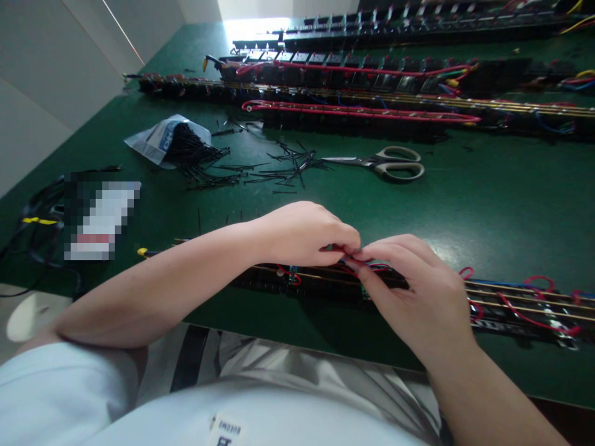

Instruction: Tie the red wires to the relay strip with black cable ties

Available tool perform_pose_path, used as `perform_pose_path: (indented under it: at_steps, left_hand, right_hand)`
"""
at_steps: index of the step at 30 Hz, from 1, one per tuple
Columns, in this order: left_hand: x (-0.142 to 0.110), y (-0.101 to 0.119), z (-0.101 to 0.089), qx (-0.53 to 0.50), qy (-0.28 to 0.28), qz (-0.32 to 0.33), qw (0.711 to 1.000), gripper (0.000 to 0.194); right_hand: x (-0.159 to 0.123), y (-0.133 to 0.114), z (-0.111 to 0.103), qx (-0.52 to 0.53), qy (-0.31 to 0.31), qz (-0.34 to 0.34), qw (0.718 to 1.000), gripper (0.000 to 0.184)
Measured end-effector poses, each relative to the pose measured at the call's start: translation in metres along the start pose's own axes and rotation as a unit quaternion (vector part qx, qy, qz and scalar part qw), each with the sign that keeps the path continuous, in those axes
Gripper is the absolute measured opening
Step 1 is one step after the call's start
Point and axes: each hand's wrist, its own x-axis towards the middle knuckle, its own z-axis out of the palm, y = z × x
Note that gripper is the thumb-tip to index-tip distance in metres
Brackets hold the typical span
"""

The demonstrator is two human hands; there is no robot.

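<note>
A long black wiring assembly [520, 310] lies across the table in front of me, with brass-coloured rods, small green boards and loops of red and blue wire. My left hand [311, 235] is closed over its middle, fingertips pinched together; what they hold is hidden. Coming from the right, my right hand [418, 291] has its thumb and index finger closed round thin red and blue wires [382, 267]. The fingertips of both hands meet there. Several thin black cable ties stick up from the assembly's far side, left of my hands.
Beyond my hands lie scissors [372, 162], loose black cable ties [292, 164] and an open plastic bag [155, 139] spilling more ties. Similar long assemblies [353, 111] line the back of the green table [502, 204]. Black cables [35, 238] and a blurred-out object [102, 217] are at left.
</note>
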Motion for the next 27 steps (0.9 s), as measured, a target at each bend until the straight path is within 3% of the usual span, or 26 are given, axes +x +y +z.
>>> perform_pose_path:
  at_steps: [7,19,27]
  left_hand:
    - [0.0006,0.0012,-0.0005,0.006,-0.013,-0.015,1.0,0.023]
    - [-0.0004,0.0015,-0.0059,-0.087,-0.006,-0.04,0.995,0.021]
    - [0.0006,0.0027,-0.0065,-0.103,-0.033,-0.06,0.992,0.022]
  right_hand:
    - [0.005,-0.003,-0.004,-0.002,-0.032,-0.007,0.999,0.016]
    - [0.0094,-0.0074,-0.007,-0.01,-0.036,-0.017,0.999,0.017]
    - [0.008,-0.0062,-0.0053,-0.028,-0.05,-0.021,0.998,0.015]
